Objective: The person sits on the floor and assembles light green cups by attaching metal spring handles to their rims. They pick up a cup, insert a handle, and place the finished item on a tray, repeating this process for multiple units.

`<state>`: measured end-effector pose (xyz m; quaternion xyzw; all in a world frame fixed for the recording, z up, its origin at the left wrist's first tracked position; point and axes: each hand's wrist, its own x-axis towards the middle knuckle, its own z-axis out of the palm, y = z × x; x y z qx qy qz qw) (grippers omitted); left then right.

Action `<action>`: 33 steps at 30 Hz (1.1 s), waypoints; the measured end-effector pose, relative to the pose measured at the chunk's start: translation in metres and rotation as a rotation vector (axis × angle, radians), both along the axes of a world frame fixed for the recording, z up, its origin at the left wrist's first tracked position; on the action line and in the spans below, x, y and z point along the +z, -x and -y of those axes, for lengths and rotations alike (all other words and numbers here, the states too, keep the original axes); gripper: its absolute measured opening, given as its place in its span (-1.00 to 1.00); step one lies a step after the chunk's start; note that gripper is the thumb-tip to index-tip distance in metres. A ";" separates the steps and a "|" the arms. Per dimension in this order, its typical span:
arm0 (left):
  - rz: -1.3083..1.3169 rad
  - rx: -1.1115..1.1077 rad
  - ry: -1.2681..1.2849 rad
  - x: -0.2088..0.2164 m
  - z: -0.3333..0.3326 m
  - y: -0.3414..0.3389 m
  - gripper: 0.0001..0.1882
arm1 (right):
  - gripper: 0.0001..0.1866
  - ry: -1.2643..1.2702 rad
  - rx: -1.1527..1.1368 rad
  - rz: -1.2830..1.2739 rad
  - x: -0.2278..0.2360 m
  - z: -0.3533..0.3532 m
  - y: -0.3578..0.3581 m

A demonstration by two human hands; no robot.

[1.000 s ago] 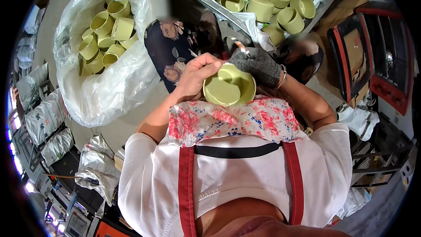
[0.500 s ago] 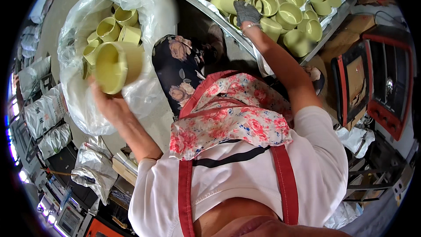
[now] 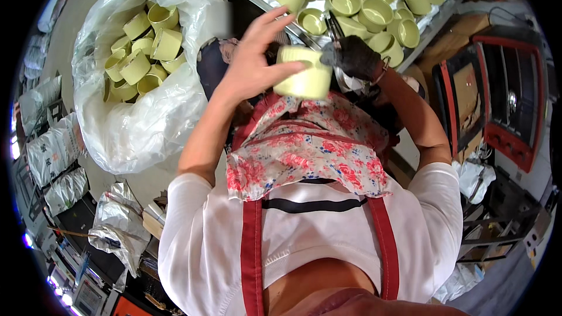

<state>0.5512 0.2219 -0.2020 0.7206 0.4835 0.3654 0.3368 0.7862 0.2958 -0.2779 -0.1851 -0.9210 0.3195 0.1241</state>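
Note:
My gloved right hand (image 3: 355,58) grips a pale yellow-green round cup (image 3: 305,82) by its right side, above my apron. The cup is blurred by motion. My bare left hand (image 3: 254,61) is at the cup's left with its fingers spread; the thumb crosses in front of the cup, and I cannot tell whether it touches. Something thin and dark (image 3: 334,26) sticks up by the right glove, too unclear to name. Beyond the hands, many similar cups (image 3: 375,14) lie on a metal-edged tray (image 3: 440,16). More cups (image 3: 136,65) are piled inside a clear plastic bag (image 3: 140,140) on the left.
The tray has a white lining under the cups. To the right stands a red and black machine or cabinet (image 3: 509,99). Silvery sacks (image 3: 120,222) and packed bags (image 3: 54,146) are on the left. A cardboard box (image 3: 453,38) is beside the tray.
My left hand has moved right from the bag, where the cup it held now lies among others. My right hand has drawn back from the tray with another cup.

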 end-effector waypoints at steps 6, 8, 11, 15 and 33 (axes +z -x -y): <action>0.114 -0.274 0.243 -0.030 0.032 -0.046 -0.13 | -0.79 0.313 -0.042 -0.082 0.007 0.068 -0.025; 0.140 -0.191 0.237 -0.038 0.045 -0.050 -0.18 | -0.78 0.304 -0.031 0.059 0.011 0.076 -0.026; 0.118 -0.063 0.257 -0.034 0.059 -0.055 -0.25 | -0.72 0.310 -0.117 0.053 -0.002 0.086 -0.026; 0.015 0.129 0.250 -0.023 0.074 -0.063 -0.40 | -0.64 0.249 -0.236 -0.051 -0.019 0.100 -0.025; 0.456 0.091 0.389 -0.039 0.088 -0.055 -0.87 | -0.75 0.133 -0.136 0.075 -0.008 0.107 -0.036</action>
